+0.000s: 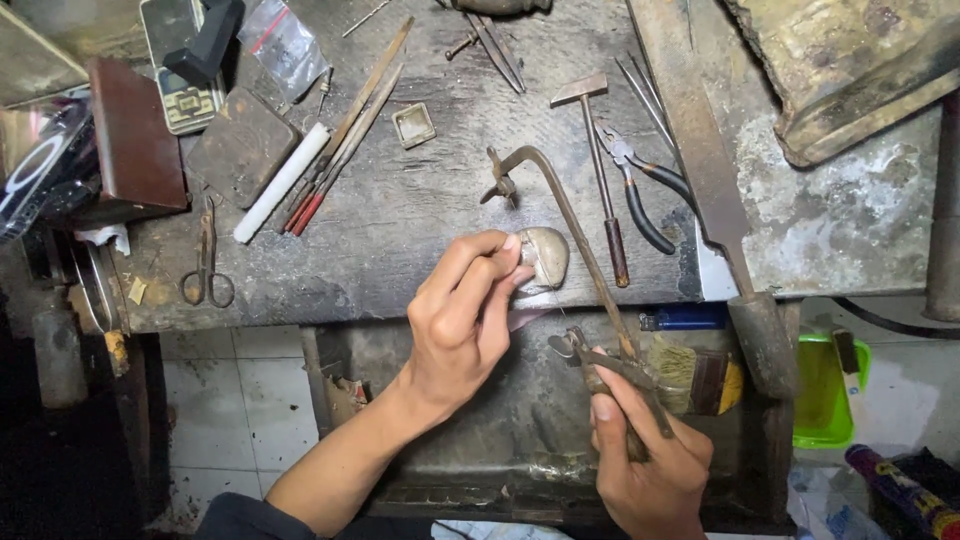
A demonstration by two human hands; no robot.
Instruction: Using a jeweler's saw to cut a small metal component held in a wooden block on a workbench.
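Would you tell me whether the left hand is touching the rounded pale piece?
Touching: the head view shows the left hand with its fingertips pressed against the rounded pale piece.

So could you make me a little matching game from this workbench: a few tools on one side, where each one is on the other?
Things:
1. scissors
2. hammer
3. saw frame
4. lighter

Places:
A. in the right hand
B. left bench edge
C. below the bench edge, right of the hands
D. bench middle, beside the pliers

Pairs: 1-B, 2-D, 3-A, 4-C
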